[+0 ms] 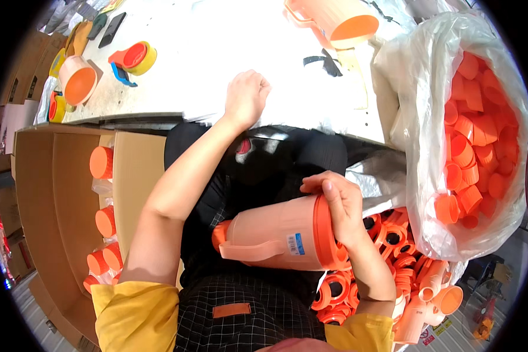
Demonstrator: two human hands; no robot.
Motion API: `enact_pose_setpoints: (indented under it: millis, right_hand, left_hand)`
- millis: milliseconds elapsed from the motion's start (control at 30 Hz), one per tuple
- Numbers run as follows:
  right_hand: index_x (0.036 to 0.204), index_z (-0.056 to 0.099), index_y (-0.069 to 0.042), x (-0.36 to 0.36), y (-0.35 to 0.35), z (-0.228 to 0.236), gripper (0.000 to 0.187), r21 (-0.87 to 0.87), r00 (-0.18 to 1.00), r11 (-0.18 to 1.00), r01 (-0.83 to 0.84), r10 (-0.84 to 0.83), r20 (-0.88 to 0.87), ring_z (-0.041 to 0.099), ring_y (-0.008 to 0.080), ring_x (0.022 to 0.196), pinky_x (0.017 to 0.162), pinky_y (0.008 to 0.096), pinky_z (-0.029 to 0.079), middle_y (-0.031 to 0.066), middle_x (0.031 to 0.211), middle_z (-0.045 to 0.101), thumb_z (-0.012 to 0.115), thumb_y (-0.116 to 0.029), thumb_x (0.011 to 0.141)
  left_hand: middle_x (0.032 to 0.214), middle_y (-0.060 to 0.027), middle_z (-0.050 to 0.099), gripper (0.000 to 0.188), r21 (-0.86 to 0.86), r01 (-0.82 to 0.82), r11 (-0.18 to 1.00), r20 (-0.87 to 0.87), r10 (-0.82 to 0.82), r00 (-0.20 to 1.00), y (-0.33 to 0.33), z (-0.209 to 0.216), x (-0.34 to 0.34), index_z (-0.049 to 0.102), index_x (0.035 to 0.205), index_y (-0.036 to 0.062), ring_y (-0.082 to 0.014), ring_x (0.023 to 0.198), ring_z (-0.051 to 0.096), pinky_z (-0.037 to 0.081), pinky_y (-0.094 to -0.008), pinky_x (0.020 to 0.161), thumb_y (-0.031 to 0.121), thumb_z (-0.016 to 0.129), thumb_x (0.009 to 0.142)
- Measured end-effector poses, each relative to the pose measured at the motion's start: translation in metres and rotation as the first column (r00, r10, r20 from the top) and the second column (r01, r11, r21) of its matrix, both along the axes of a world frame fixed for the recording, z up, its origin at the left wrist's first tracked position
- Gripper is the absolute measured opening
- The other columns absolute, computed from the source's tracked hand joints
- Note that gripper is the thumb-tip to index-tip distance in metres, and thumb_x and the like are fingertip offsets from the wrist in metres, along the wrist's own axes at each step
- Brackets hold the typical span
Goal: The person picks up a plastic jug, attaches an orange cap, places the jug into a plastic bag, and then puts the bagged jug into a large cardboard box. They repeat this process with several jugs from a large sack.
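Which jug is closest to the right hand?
The peach jug across the lap, with the blue-and-white sticker; the jug on the table lies farther off.

Left arm [179, 190] bare, reaching far forward and slanting inward; elbow [161, 214] slightly bent. Left wrist [233, 123] nearly straight, in line with forearm. Left hand [247, 98] back upward, fingers curled into loose fist, palm hidden. Right arm [371, 273] drawn closer to torso, forearm angled forward and inward. Right hand [343, 208] lower and nearer body than left hand, fingers pointing leftward, gently bent, thumb apart from them. Hands well apart.
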State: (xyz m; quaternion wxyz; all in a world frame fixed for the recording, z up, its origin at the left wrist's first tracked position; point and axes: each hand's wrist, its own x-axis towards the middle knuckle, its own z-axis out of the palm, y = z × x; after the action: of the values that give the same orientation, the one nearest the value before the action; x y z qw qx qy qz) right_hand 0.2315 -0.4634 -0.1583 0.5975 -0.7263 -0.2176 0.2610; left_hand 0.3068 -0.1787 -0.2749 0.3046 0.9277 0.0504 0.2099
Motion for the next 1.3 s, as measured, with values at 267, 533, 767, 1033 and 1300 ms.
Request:
enact_pose_setpoints:
  millis: [267, 533, 767, 1033, 1300]
  right_hand:
    - [0.109, 0.07, 0.003, 0.047, 0.023, -0.017, 0.024, 0.028, 0.915, 0.986, 0.166, -0.143, -0.377, 0.068, 0.0153, 0.075, 0.069, 0.029, 0.057, 0.0101, 0.087, 0.071, 0.065, -0.02, 0.101]
    - [0.097, 0.067, 0.005, 0.043, 0.004, -0.042, 0.014, 0.142, 0.871, 0.861, 0.488, -0.471, -0.139, 0.063, 0.0095, 0.077, 0.074, 0.025, 0.052, 0.0066, 0.088, 0.07, 0.063, -0.008, 0.101]
    - [0.112, 0.068, 0.004, 0.038, -0.012, -0.042, 0.026, 0.067, 0.898, 0.91, 0.408, -0.414, 0.149, 0.06, 0.0104, 0.086, 0.079, 0.0266, 0.049, 0.0056, 0.098, 0.069, 0.072, -0.006, 0.088]
    - [0.107, 0.064, 0.001, 0.0, -0.055, -0.106, 0.025, 0.231, 0.61, 0.571, 0.788, -0.776, -0.16, 0.047, 0.0072, 0.063, 0.049, 0.0223, 0.035, -0.0011, 0.074, 0.056, 0.06, -0.023, 0.101]
    - [0.126, 0.056, 0.005, -0.149, -0.006, -0.083, 0.044, 0.058, 0.873, 0.928, 0.368, -0.366, 0.323, 0.055, 0.0223, 0.101, 0.084, 0.0347, 0.044, 0.0124, 0.115, 0.056, 0.071, -0.018, 0.093]
  left_hand:
    - [0.091, -0.017, 0.071, 0.03, -0.854, 0.042, 0.519, 0.064, 0.025, 0.998, 0.017, -0.004, 0.021, 0.069, 0.097, 0.0002, -0.0307, 0.088, 0.069, 0.053, -0.0423, 0.081, 0.021, 0.049, 0.102]
    - [0.077, -0.0061, 0.066, 0.022, -0.89, 0.203, 0.408, 0.107, -0.245, 0.964, -0.073, 0.088, -0.074, 0.066, 0.089, -0.0003, -0.012, 0.071, 0.057, 0.048, -0.0314, 0.068, 0.015, 0.057, 0.101]
    - [0.079, -0.0056, 0.064, 0.02, -0.86, 0.286, 0.423, 0.1, -0.408, 0.907, -0.088, 0.06, -0.089, 0.059, 0.092, -0.0012, -0.0152, 0.072, 0.06, 0.049, -0.0319, 0.07, 0.016, 0.057, 0.102]
    - [0.08, -0.0124, 0.058, 0.014, -0.74, 0.376, 0.558, 0.177, -0.378, 0.909, -0.048, 0.024, -0.114, 0.061, 0.097, 0.0038, -0.0226, 0.07, 0.056, 0.046, -0.0334, 0.066, 0.017, 0.061, 0.091]
    - [0.112, -0.009, 0.062, 0.047, 0.104, 0.195, 0.975, 0.082, -0.203, 0.976, -0.054, 0.124, -0.272, 0.064, 0.126, 0.0091, -0.0291, 0.089, 0.064, 0.052, -0.0373, 0.071, 0.029, 0.075, 0.084]
